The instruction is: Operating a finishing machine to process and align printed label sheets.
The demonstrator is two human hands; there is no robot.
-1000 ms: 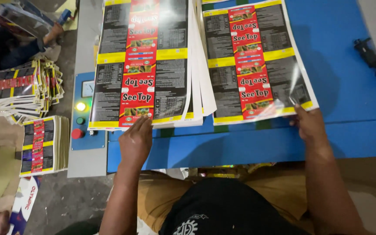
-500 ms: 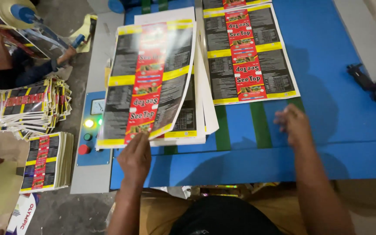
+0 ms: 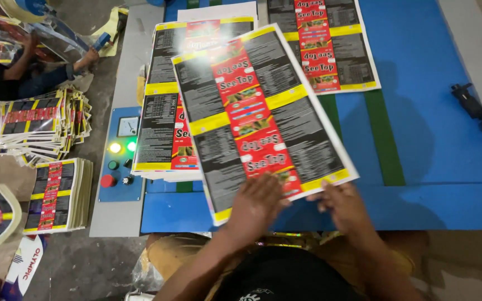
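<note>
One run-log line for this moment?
left hand: on printed sheet | right hand: at sheet's near edge | sheet: tilted over stack | blue table

1. The left hand (image 3: 255,207) and right hand (image 3: 344,207) were bare; no gloves, rings or watch were visible.
2. Both forearms were uncovered, with no sleeves in view.
3. At the bottom centre of the frame, a black top with a small white printed emblem was worn.
4. Mustard-yellow trousers showed beside it.

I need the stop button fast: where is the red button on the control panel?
In the head view, the red button sits low on the blue control panel, left of the sheet stack, under the lit lamps.
</note>
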